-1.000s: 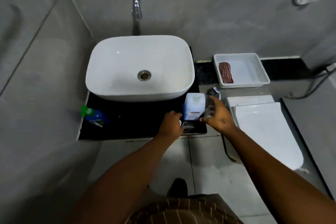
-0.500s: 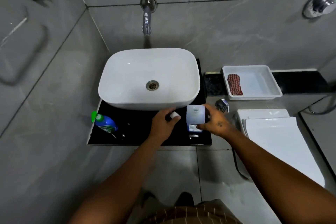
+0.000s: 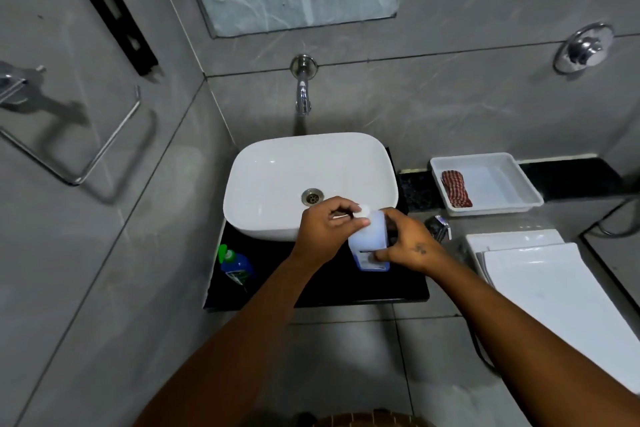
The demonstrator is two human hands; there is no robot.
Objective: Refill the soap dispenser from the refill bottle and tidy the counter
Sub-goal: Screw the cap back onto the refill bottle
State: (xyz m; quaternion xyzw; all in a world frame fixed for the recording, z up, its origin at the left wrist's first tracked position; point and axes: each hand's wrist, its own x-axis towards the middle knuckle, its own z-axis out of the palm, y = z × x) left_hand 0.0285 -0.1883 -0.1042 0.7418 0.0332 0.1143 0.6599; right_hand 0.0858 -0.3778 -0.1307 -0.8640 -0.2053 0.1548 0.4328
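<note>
Refill bottle (image 3: pixel 367 242) stands upright on the black table (image 3: pixel 332 282), just in front of the white sink (image 3: pixel 277 180)'s front rim. Right hand (image 3: pixel 410 246) wraps its lower body, fingers (image 3: pixel 381 256) clamped on it; left hand (image 3: pixel 323 227) is at the neck, fingers pinched together on the small white cap (image 3: pixel 363 210). Risks, as I judge: cap slips from the pinch and rolls into the sink or off the table edge; if right hand squeezes the soft body w/ cap off, liquid could spurt onto the table; bottle sits near the table's right end, so a hard twist could tip it. Vs 0.5 s ago: left hand was apart from the bottle w/ the cap, now it's at the neck; right hand moved lower on the body; camera tilted up, mirror now in view. Blue-green bottle (image 3: pixel 237 263) at left unchanged.
</note>
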